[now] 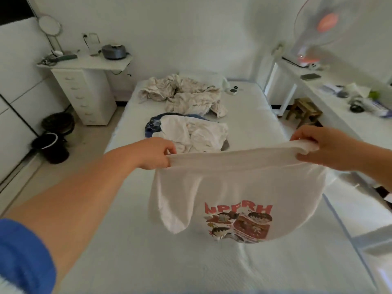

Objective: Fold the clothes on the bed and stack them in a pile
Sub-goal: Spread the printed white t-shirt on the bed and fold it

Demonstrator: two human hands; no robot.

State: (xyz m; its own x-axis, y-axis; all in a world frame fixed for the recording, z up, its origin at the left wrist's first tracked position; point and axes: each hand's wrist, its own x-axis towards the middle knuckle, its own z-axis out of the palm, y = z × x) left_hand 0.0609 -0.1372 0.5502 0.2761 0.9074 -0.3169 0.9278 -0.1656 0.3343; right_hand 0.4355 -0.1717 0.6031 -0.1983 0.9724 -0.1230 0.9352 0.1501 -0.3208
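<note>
A white T-shirt (237,187) with a red printed picture hangs stretched in the air over the near half of the bed (127,240). My left hand (154,152) pinches its top edge at the left end. My right hand (326,147) grips the bunched top edge at the right end. Beyond the shirt, a heap of white and blue clothes (191,132) lies in the middle of the bed. A crumpled beige patterned cloth (182,94) lies farther back near the head of the bed.
A white drawer unit (84,96) with a cluttered top stands left of the bed. A long white desk (350,107) runs along the right, with a wooden stool (303,109) under it and a fan (322,28) above. Black round objects (53,141) sit on the floor at left.
</note>
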